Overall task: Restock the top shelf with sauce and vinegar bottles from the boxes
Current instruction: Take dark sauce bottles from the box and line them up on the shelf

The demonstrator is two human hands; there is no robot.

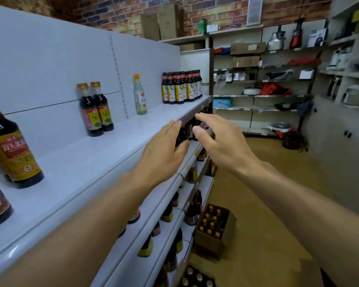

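Both forearms reach out empty: left hand (pixel 164 150) and right hand (pixel 220 139) spread, holding nothing. Top shelf (pixel 87 160) has wide bare room between the paired bottles (pixel 96 108) and clear bottle (pixel 140 95). I'd fetch from the open box (pixel 212 226) on the floor, minding the shelf's front lip.

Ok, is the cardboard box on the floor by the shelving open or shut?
Open: the cardboard box has its flaps up, and orange bottle caps show inside.

Head view (downward), near shelf (pixel 75 168)
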